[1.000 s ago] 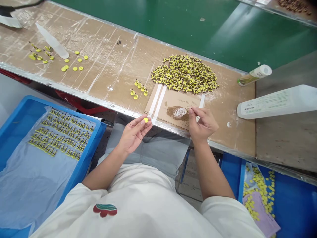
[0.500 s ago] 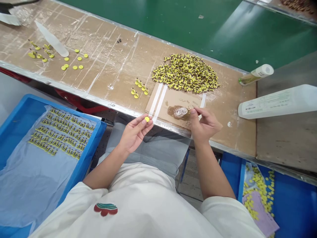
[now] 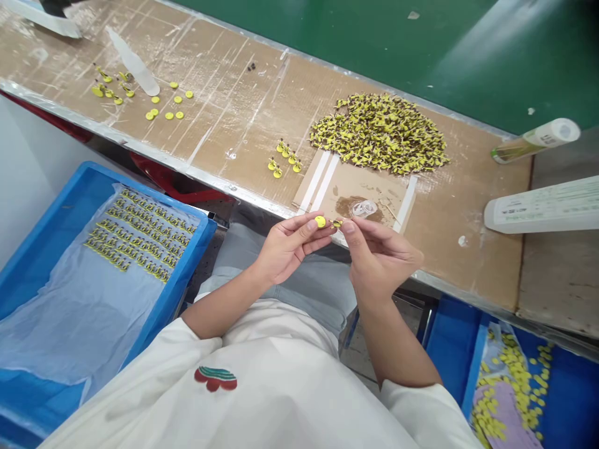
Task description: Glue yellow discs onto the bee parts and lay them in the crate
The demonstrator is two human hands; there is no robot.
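Between the thumb and fingers of my left hand (image 3: 292, 244) is a round yellow disc (image 3: 320, 221). My right hand (image 3: 381, 255) pinches a small yellow and dark figure (image 3: 336, 223) just right of the disc; whether the two touch is too small to tell. Both hands are over the front edge of the bench, before a cardboard piece (image 3: 309, 187) with a wet brown patch and a clear blob of liquid (image 3: 364, 208). Behind the cardboard lies a large pile of small yellow and dark figures (image 3: 381, 134). Several figures on discs (image 3: 284, 159) stand left of it.
Two white bottles, one small (image 3: 538, 140) and one large (image 3: 543, 207), are at the right. Loose yellow discs (image 3: 178, 100) and a white pointed strip (image 3: 133, 62) lie at the left. A blue tray (image 3: 201, 234) holds rows of figures; another blue bin (image 3: 568, 386) holds discs.
My right hand has come from over the liquid toward my left hand, and the figure is now beside the disc. The whole view has shifted, so the bench appears farther right.
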